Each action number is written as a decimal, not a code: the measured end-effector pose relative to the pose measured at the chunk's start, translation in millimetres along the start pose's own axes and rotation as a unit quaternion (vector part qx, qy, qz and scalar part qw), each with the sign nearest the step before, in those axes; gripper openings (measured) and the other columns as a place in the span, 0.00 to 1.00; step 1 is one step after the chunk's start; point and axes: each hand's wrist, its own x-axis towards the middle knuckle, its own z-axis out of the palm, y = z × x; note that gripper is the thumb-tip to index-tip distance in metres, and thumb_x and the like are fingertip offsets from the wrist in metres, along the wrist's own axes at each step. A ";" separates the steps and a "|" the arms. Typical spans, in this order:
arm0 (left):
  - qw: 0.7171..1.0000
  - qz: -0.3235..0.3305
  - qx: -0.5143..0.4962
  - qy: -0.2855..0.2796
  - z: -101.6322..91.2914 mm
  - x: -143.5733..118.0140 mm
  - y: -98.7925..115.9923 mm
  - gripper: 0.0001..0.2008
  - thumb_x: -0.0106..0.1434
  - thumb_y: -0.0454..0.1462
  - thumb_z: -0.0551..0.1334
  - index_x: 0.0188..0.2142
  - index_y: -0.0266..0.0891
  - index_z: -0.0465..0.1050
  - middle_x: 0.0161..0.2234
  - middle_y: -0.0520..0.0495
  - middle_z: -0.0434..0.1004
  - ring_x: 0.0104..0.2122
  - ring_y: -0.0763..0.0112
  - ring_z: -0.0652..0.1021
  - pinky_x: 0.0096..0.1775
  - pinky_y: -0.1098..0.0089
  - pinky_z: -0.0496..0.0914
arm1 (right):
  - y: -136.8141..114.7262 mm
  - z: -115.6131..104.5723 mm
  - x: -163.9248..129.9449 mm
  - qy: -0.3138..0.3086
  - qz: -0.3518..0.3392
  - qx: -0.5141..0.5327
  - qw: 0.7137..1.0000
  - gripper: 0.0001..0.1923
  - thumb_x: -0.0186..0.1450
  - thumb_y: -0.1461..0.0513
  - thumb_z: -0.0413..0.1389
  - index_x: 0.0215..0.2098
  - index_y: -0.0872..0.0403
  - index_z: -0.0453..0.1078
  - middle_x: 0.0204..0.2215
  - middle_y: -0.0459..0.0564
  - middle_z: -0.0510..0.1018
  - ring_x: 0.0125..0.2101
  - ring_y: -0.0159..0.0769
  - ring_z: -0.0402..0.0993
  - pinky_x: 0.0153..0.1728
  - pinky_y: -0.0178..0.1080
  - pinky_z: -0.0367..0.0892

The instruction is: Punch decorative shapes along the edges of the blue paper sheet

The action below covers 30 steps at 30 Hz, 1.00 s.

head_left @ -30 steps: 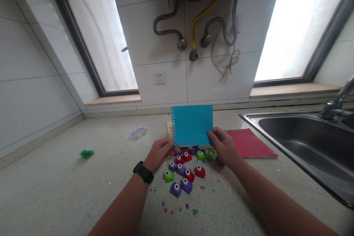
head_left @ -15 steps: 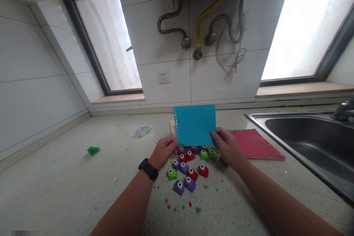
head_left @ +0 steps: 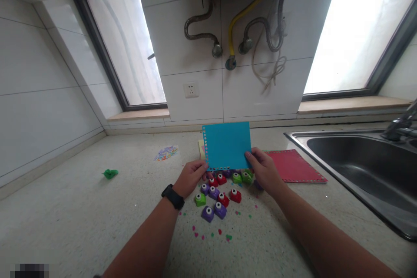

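Between my two hands a sheet of blue paper (head_left: 227, 145) is held up, tilted toward me, above the counter. Small shaped holes run down its left edge and along part of its bottom edge. My left hand (head_left: 192, 178), with a black watch on the wrist, pinches the lower left corner. At the lower right side, my right hand (head_left: 265, 169) grips the sheet with the thumb in front. Below the sheet lie several small craft punches: purple (head_left: 207, 213), red (head_left: 235, 195) and green (head_left: 200, 200). The sheet hides some of the punches behind it.
Red paper (head_left: 293, 166) with punched edges lies right of my hands, beside the steel sink (head_left: 301, 139). Scattered paper bits (head_left: 220, 232) dot the near counter. A crumpled green piece (head_left: 110, 174) and a colourful patterned sheet (head_left: 167, 153) lie to the left.
The view has shifted slightly, so everything sits a little further left and higher. Both hands keep their hold on the blue paper.
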 end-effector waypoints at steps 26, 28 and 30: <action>0.999 0.025 0.043 -0.006 -2.1 0.4 -1.8 0.19 0.69 0.45 0.58 0.27 0.34 0.73 0.25 0.46 0.76 0.25 0.73 0.68 0.30 0.71 0.61 | -4.2 2.8 0.6 0.005 -0.010 -0.007 1.000 0.17 0.69 0.48 0.53 0.34 0.53 0.67 0.26 0.45 0.66 0.26 0.33 0.61 0.28 0.37 0.60; 0.999 0.028 0.042 -0.004 -2.1 0.3 -1.4 0.19 0.69 0.45 0.58 0.27 0.34 0.73 0.25 0.46 0.75 0.24 0.74 0.68 0.30 0.70 0.61 | -4.4 3.0 0.9 0.006 -0.013 -0.008 1.000 0.17 0.69 0.48 0.53 0.33 0.53 0.67 0.26 0.45 0.66 0.27 0.33 0.61 0.28 0.37 0.59; 0.999 0.028 0.039 -0.003 -2.0 0.1 -1.1 0.19 0.68 0.45 0.58 0.27 0.34 0.73 0.25 0.46 0.75 0.24 0.73 0.68 0.30 0.71 0.61 | -4.6 3.1 1.2 0.006 -0.014 -0.008 1.000 0.17 0.68 0.48 0.54 0.33 0.53 0.67 0.26 0.45 0.66 0.27 0.33 0.61 0.28 0.37 0.59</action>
